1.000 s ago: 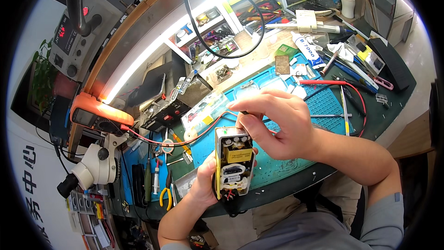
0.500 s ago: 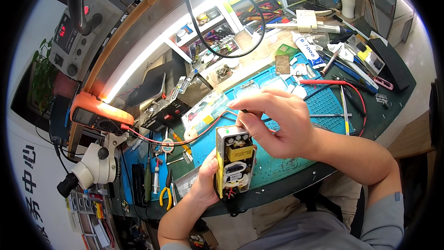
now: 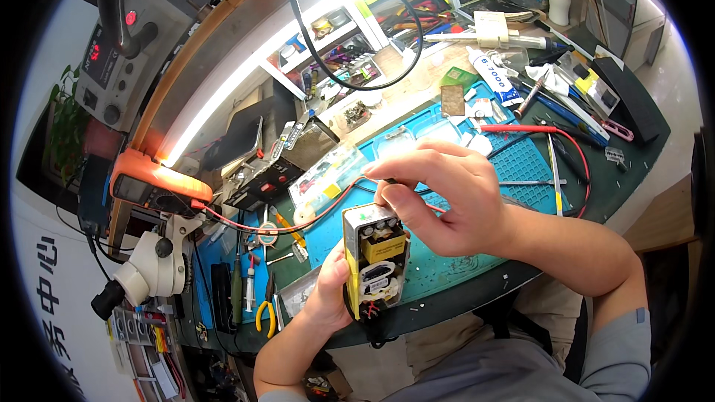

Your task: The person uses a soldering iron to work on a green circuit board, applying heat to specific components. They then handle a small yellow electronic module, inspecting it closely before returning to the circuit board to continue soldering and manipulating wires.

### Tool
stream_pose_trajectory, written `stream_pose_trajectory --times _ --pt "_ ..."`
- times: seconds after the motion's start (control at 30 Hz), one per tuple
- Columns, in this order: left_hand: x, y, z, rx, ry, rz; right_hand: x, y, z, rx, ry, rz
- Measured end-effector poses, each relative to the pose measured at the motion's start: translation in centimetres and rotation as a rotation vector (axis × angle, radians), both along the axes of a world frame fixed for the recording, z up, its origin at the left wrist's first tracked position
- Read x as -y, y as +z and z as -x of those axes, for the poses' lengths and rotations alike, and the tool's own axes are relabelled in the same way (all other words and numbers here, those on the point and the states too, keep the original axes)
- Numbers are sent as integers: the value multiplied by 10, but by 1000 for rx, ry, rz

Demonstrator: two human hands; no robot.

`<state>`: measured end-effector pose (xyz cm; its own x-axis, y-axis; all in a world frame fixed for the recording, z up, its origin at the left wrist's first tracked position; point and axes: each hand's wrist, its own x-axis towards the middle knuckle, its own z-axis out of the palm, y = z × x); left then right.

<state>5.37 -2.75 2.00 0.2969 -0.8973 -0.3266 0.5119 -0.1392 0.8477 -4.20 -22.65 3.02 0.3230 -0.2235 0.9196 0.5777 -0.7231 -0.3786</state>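
My left hand [image 3: 331, 292] is wrapped round the left side of an opened power supply unit [image 3: 381, 248]. The unit stands roughly upright, its open side showing a yellow-wrapped transformer, white coils and small round parts in a metal case. At its top end, my right hand [image 3: 458, 197] has thumb and forefinger pinched together. Something small and dark shows between those fingertips, too little of it to name. Black cable hangs at the unit's lower end, and the left fingers behind the case are hidden.
A teal work mat [image 3: 447, 268] lies beneath. An orange multimeter [image 3: 153, 182] stands left, its red lead crossing behind my hands. Yellow-handled pliers [image 3: 266, 314] and a white microscope [image 3: 153, 268] are at lower left. A glue tube [image 3: 494, 74] and pens crowd the back right.
The top of the power supply unit has dropped slightly and shifted a little left. My right hand keeps its pinch beside it, and the whole view has shifted slightly.
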Motion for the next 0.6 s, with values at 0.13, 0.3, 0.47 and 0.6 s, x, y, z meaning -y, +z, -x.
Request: stream_pose_trajectory --times 0.13,0.3,0.47,0.6 --pt "1 2 0 -6 3 -47 0 -1 0 0 5 -13" --pt "0 3 0 -8 -2 -37 0 -1 0 -8 8 -8" --pt "1 2 -1 -17 2 -23 0 -2 0 -18 -4 -4" --pt "0 -5 -2 -32 31 28 2 -6 -2 -53 -41 4"
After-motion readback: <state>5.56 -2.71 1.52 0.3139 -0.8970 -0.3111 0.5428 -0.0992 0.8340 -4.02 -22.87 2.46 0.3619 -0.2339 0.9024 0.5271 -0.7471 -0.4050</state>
